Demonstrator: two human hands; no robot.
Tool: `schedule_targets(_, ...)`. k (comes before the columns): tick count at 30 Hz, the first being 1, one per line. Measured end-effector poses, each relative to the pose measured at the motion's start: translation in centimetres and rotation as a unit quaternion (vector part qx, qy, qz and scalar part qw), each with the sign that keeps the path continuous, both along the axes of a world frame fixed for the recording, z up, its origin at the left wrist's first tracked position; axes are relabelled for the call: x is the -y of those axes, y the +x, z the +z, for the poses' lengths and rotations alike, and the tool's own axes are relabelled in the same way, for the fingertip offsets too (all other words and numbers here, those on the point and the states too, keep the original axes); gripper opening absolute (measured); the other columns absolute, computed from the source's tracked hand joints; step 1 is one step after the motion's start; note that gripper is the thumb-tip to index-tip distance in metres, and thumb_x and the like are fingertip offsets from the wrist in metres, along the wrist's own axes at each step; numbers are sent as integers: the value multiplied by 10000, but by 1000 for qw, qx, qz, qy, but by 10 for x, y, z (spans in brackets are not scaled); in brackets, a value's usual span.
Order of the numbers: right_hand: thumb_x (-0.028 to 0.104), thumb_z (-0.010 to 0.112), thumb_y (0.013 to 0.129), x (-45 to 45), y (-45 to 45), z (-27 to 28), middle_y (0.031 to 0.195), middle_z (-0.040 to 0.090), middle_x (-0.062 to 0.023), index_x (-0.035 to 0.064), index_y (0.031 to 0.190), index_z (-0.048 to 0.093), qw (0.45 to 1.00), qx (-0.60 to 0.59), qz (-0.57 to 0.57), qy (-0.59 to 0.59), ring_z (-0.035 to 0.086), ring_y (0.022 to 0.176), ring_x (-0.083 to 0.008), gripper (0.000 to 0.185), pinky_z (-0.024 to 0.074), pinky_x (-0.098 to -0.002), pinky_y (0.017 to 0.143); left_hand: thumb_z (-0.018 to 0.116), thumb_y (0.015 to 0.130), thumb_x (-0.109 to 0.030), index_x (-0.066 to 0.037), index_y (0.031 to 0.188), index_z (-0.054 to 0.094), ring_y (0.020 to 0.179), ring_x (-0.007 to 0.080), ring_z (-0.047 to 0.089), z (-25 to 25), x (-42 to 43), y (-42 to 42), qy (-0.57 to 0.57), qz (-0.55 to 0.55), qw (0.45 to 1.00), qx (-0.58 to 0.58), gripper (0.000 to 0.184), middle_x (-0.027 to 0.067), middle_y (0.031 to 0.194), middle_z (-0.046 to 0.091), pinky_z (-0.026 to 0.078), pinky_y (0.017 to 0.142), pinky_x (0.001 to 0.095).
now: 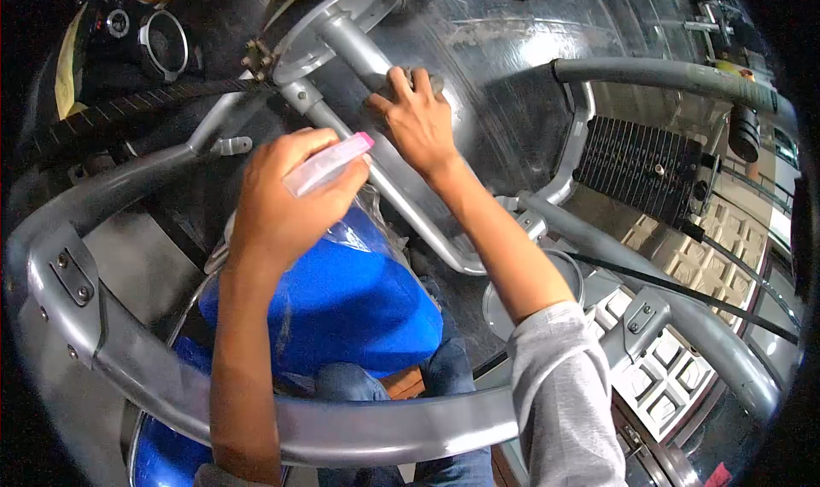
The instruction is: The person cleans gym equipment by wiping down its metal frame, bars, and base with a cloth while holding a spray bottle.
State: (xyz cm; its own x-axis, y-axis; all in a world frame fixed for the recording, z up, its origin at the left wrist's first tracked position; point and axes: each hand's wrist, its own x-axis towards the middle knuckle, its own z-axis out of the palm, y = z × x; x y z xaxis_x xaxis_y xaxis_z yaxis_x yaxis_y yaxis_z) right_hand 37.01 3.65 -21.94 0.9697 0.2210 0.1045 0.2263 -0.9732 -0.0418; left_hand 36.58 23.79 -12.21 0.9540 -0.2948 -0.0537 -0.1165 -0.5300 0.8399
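Observation:
My left hand is wrapped round a small clear bottle with a pink end, tilted up to the right. Further up and to the right, my right hand has its fingers curled over a dark grey cloth or pad, pressed on the grey metal tube. That tube runs down from a round metal plate. A thinner silver bar passes between my two forearms, below my right hand.
A thick curved grey frame crosses in front of my body. Beneath my hands is a blue padded seat partly in clear plastic. On the right stand a black weight stack and more grey tubes.

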Motion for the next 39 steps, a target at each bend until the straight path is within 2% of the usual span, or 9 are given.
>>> schedule_targets(3,197,608,810,18,-27,2,1158,496,-57,282,1045,714,998,-11,40,-41,512,1082,-262,272,561,-344,680,820,780,-184,-5,872,690,681,140,634,-2,5,-4,-7,-1,994,113,239,82,740,665,504,649,298)
schedule_targets(11,223,645,786,91,-154,22,1194,520,-22,341,1129,685,983,-158,60,-65,503,1138,-296,365,513,-368,791,709,871,-208,-26,801,676,558,104,542,26,17,0,20,-115,986,-115,198,65,614,597,412,514,316)
schedule_targets(13,226,517,892,86,-141,13,1244,482,-43,336,1193,629,987,-155,26,-19,459,1217,-319,340,495,-475,869,705,875,-208,-26,801,679,556,100,539,22,21,-7,19,-122,985,-123,198,62,605,590,413,515,312)
schedule_targets(17,294,818,677,52,-78,6,1191,513,-47,328,1186,608,986,-86,-81,118,503,1142,-326,552,522,-459,854,697,882,-211,-24,790,677,554,95,539,29,32,-17,46,-171,967,-182,210,52,599,586,415,519,307)
schedule_targets(21,267,803,705,49,-79,1,1162,570,-31,325,1194,617,964,-51,-124,232,524,1111,-345,527,514,-446,895,694,884,-209,-21,780,666,552,98,531,35,40,-29,75,-193,947,-246,217,66,599,582,409,521,312)
schedule_targets(23,234,774,738,70,-99,12,1177,605,-23,315,1235,626,962,-73,-105,243,539,1094,-342,524,498,-427,943,708,825,-255,-4,783,676,658,335,656,30,43,-37,82,-196,954,-210,257,214,719,637,464,596,413)
schedule_targets(24,252,755,765,80,-113,13,1147,616,-33,290,1230,643,954,-83,-127,258,547,1081,-331,480,495,-426,943,710,825,-257,-2,788,676,678,345,662,31,47,-39,87,-203,953,-207,260,222,733,639,458,594,419)
schedule_targets(34,436,589,924,133,-164,-7,955,667,-185,20,1054,702,877,-198,-263,351,651,911,-331,450,488,-385,837,673,885,-258,-3,794,658,543,274,590,32,60,-48,95,-188,954,-212,270,160,599,585,449,552,383)
schedule_targets(39,606,513,926,111,-87,-45,1074,697,-214,52,1177,677,804,-251,-233,485,647,1034,-286,629,464,-372,928,650,905,-274,8,819,669,480,154,565,32,91,-54,79,-111,937,-320,296,90,560,571,426,476,347)
